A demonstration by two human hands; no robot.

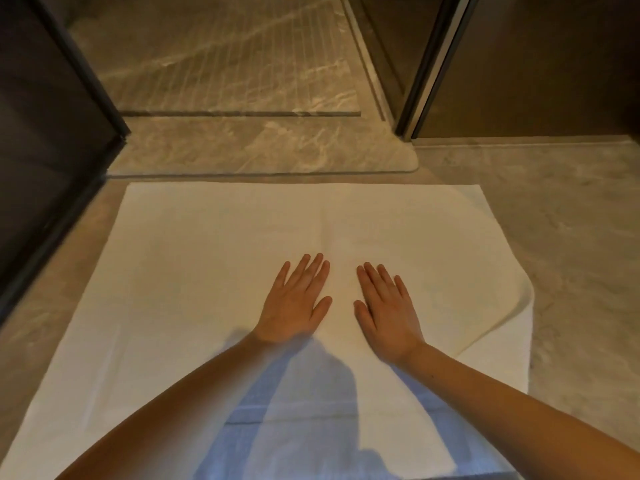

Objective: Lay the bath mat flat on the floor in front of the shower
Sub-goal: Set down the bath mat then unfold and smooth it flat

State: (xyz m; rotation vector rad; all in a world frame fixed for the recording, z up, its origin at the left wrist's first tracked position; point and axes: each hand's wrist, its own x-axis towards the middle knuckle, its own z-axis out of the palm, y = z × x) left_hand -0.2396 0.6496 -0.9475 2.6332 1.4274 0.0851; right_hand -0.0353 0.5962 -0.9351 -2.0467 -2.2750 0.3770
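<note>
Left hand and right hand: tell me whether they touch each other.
Apart. The head view shows the left hand and right hand palm-down on the bath mat, white mat visible between them.
</note>
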